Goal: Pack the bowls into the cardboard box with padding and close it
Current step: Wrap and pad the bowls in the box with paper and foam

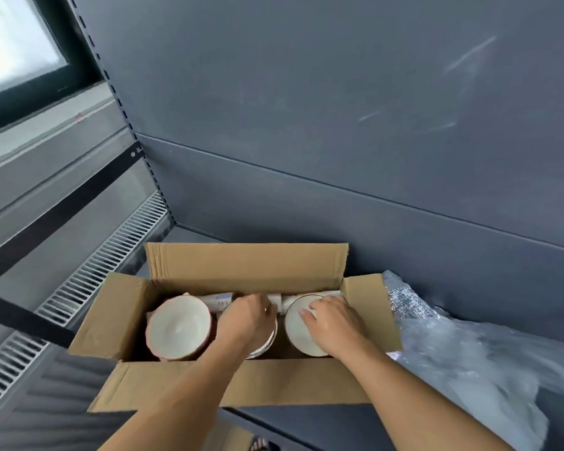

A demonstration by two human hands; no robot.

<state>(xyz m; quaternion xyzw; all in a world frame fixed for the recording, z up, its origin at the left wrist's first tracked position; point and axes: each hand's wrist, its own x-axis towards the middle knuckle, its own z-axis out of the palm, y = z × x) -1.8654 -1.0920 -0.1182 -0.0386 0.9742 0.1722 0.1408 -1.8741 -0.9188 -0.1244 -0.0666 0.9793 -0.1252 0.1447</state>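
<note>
Carrying surface was a dark grey shelf (pixel 339 418) with a matching back panel behind it. Two items lay directly on it. An open cardboard box (pixel 241 382) sat left of centre with its flaps spread. A crumpled heap of clear bubble wrap (pixel 469 353) lay at right, touching the box's right flap.

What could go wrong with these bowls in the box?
1. The middle bowl and right bowl sit close with no padding visible between them, so they might knock and chip. The bubble wrap lies outside the cardboard box.
2. The pink-rimmed bowl looks tilted, so it may slide when the box moves.
</note>
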